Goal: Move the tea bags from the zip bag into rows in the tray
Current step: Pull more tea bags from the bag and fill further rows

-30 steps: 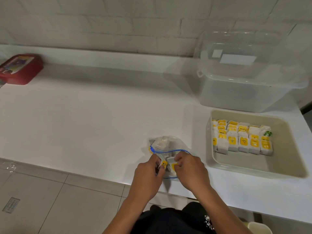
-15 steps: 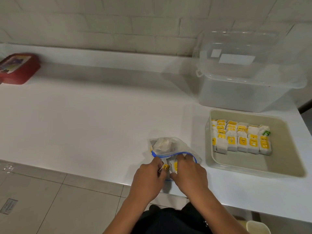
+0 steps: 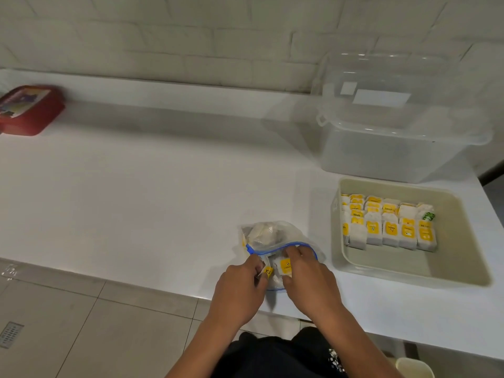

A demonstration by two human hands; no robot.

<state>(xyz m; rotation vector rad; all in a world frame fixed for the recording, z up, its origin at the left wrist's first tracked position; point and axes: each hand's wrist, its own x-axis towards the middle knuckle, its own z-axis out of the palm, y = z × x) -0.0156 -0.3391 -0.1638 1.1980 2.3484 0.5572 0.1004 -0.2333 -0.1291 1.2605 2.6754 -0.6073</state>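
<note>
While red lidded box (image 3: 28,110) and clear plastic tub (image 3: 395,126) sit well apart, left hand (image 3: 240,290) and right hand (image 3: 311,279) pinch yellow-tagged tea bags (image 3: 285,266) in blue-zip clear bag (image 3: 272,238); beige tray (image 3: 409,271) holds rows.

One zip bag (image 3: 275,238), one tray (image 3: 409,271), roughly twenty tea bags (image 3: 387,222) inside, one clear bin (image 3: 395,148), one red box (image 3: 30,110)

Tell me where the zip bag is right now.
In the head view the zip bag lies on the white counter near its front edge, just left of the tray, with the left hand and right hand at its opening.
</note>
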